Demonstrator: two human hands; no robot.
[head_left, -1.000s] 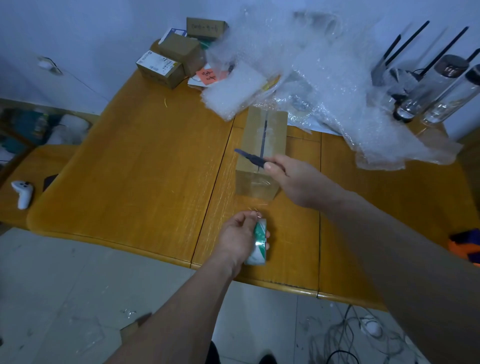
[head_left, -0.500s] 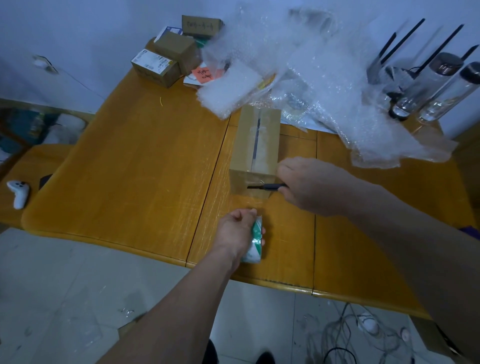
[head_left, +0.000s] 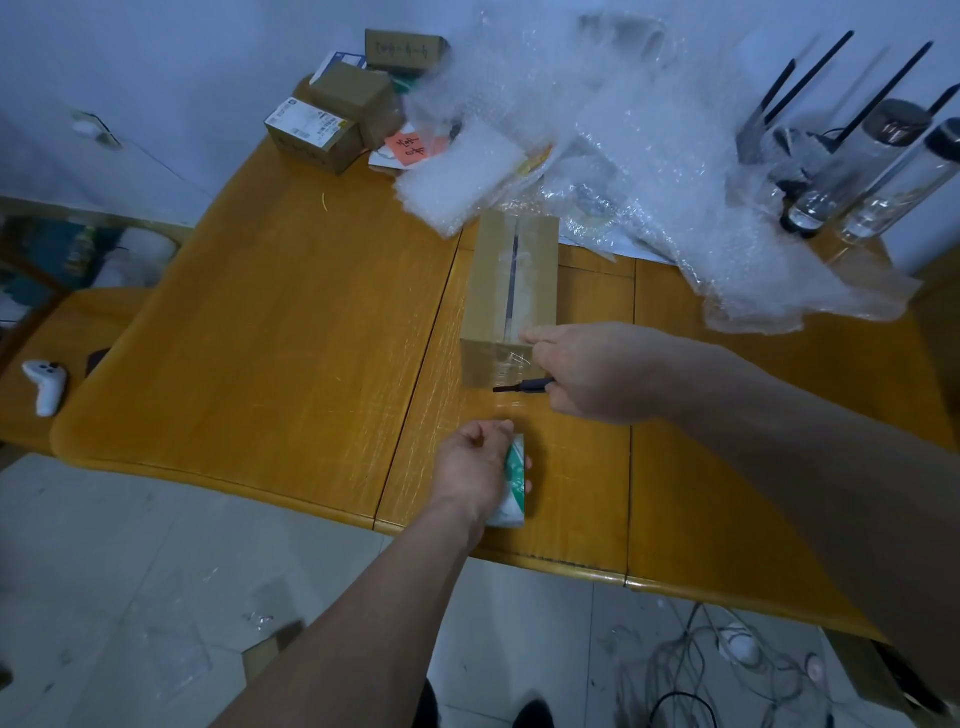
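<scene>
A long brown cardboard box (head_left: 514, 275) lies on the yellow wooden table (head_left: 291, 332), with clear tape along its top seam and down its near end. My right hand (head_left: 587, 371) grips a dark-handled cutter (head_left: 522, 387), its blade pointing left at the foot of the box's near face, where the tape leaves the box. My left hand (head_left: 475, 467) holds a tape roll with a green and white core (head_left: 514, 480) just in front of the box, near the table's front edge. A strip of clear tape runs between roll and box.
Bubble wrap (head_left: 623, 156) is heaped behind and right of the box. Small cardboard boxes (head_left: 332, 119) sit at the back left. Clear bottles (head_left: 878, 176) and a router with antennas stand at the back right. A white controller (head_left: 47, 384) lies on a side surface at left. Cables lie on the floor.
My right hand has brought the cutter down from the box's top edge to the base of its near face. The left hand has kept holding the tape roll.
</scene>
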